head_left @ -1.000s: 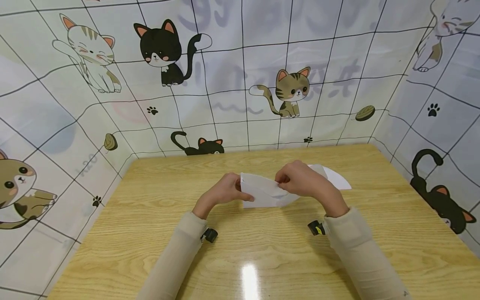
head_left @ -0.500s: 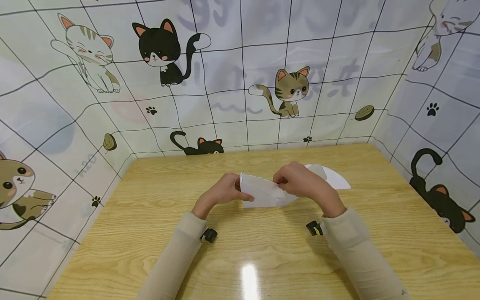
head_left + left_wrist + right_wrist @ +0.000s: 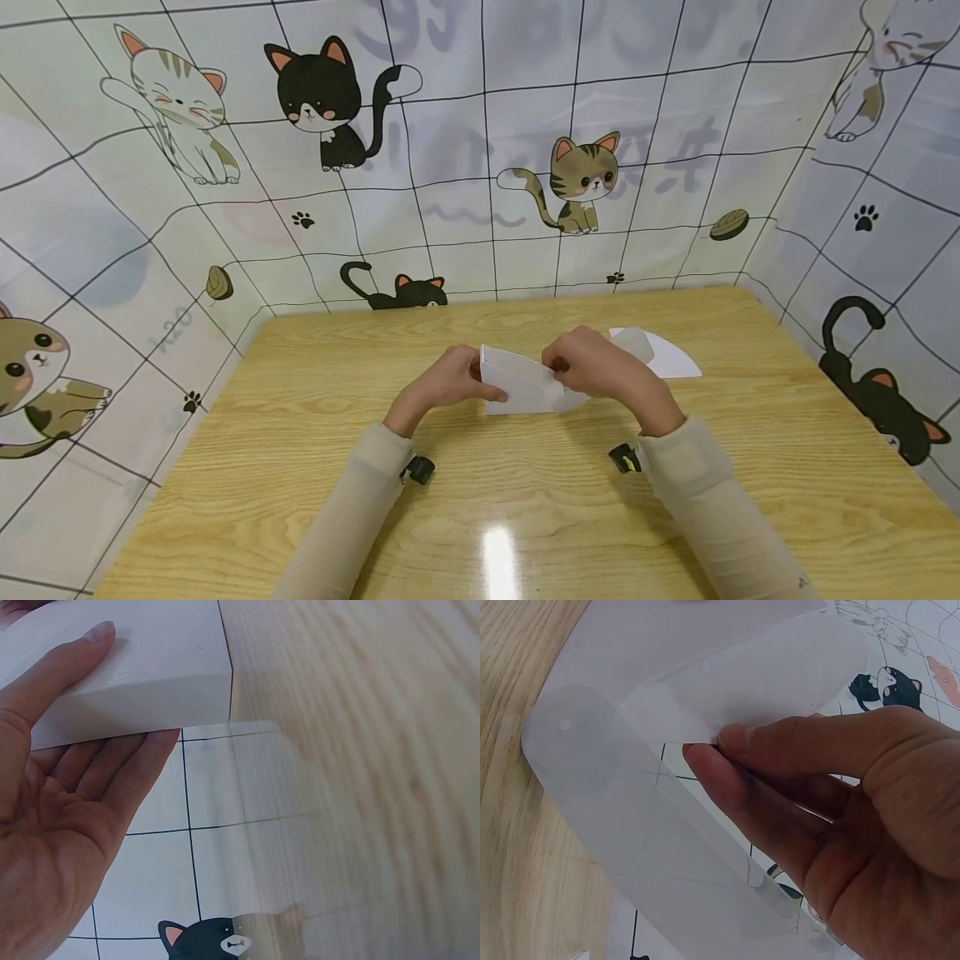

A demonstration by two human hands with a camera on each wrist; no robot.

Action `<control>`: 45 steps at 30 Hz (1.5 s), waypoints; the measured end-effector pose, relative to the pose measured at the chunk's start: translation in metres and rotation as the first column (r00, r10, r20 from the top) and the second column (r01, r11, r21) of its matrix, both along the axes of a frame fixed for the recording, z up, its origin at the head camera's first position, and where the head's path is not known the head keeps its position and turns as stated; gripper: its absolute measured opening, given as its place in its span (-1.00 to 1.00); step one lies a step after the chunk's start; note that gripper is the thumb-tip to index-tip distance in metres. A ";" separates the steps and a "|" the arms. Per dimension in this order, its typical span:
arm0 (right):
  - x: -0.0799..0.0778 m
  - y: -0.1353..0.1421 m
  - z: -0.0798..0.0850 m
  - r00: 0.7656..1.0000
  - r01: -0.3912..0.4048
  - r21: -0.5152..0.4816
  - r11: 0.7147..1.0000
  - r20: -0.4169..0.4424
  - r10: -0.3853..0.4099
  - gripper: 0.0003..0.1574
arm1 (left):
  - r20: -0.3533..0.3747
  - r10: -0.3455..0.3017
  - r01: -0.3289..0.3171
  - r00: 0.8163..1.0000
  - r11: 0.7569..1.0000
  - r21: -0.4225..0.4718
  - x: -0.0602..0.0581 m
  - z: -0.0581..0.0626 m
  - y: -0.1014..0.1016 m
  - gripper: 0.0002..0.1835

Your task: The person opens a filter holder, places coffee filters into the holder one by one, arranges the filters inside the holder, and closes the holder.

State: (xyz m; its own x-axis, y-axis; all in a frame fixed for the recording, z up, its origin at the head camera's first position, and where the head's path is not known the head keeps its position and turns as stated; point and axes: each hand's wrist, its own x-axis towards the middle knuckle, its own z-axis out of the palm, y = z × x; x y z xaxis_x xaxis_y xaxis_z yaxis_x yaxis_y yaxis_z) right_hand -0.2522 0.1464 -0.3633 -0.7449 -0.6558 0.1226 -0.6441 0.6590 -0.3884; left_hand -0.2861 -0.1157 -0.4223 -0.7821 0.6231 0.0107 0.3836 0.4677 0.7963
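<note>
Pale wood makes up the table (image 3: 450, 500) nearest me. Over it my left hand (image 3: 450, 379) grips one end of the white box (image 3: 517, 385), thumb across the front face, fingers behind; the box is around mid-table, between my two hands. My right hand (image 3: 596, 362) pinches the edge of a clear flap (image 3: 757, 682), with a round-ended clear strip (image 3: 637, 817) just beside it. I judge the flap wants only a light pinch, since stuff that thin should crease easily; I'd let the left hand do the steadying and keep the strip from catching under the flap. Past my right hand lies a white fan shape (image 3: 675, 360); whether it joins the box, I cannot tell. Farthest off, printed cats (image 3: 318, 87) dot the wall (image 3: 457, 200).
</note>
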 end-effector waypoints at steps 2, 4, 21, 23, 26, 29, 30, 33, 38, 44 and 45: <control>0.000 -0.001 0.000 1.000 -0.004 0.005 1.000 0.005 0.004 -0.67 | 0.003 0.006 -0.006 1.000 1.000 -0.002 0.000 0.000 0.000 -0.65; 0.000 -0.002 0.000 1.000 -0.010 0.010 1.000 0.018 0.009 -0.69 | 0.004 0.010 -0.010 1.000 1.000 -0.005 0.000 0.000 0.000 -0.66; -0.001 -0.008 -0.008 0.997 -0.039 0.056 0.998 0.065 0.036 -0.72 | 0.002 0.009 -0.009 1.000 1.000 -0.014 0.000 0.001 -0.001 -0.68; -0.001 -0.008 -0.009 0.996 -0.037 0.061 0.997 0.082 0.032 -0.72 | 0.001 0.012 -0.012 1.000 1.000 -0.016 0.000 0.000 -0.001 -0.68; -0.001 -0.009 -0.010 0.995 -0.032 0.069 0.997 0.101 0.025 -0.73 | -0.002 0.012 -0.013 1.000 1.000 -0.021 -0.001 0.000 -0.001 -0.69; 0.000 -0.009 -0.010 0.994 -0.022 0.076 0.997 0.107 0.014 -0.73 | -0.004 0.009 -0.009 1.000 1.000 -0.022 -0.001 0.000 -0.001 -0.68; 0.000 -0.009 -0.010 0.994 -0.021 0.077 0.997 0.107 0.013 -0.72 | -0.004 0.007 -0.007 1.000 1.000 -0.021 -0.001 0.000 -0.001 -0.68; 0.000 -0.009 -0.012 0.995 -0.025 0.079 0.997 0.101 0.017 -0.71 | -0.004 0.005 -0.005 1.000 1.000 -0.020 -0.001 0.000 0.000 -0.68; 0.001 -0.009 -0.013 0.995 -0.033 0.074 0.997 0.096 0.026 -0.65 | -0.005 0.002 -0.003 1.000 1.000 -0.020 -0.001 0.000 0.000 -0.67; 0.001 -0.010 -0.013 0.995 -0.036 0.084 0.996 0.098 0.027 -0.63 | -0.008 0.000 0.000 1.000 1.000 -0.015 0.000 0.001 0.000 -0.67; 0.001 -0.011 -0.013 0.995 -0.037 0.091 0.995 0.100 0.028 -0.64 | -0.008 0.001 -0.001 1.000 1.000 -0.016 0.000 0.001 0.000 -0.67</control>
State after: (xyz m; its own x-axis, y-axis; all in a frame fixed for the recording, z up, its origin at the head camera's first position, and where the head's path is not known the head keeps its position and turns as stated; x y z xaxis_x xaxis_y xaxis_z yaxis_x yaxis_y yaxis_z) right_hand -0.2510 0.1356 -0.3766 -0.7283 -0.6851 -0.0126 -0.6275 0.6742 -0.3894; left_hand -0.2864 -0.1158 -0.4217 -0.7826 0.6225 0.0075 0.3898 0.4805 0.7856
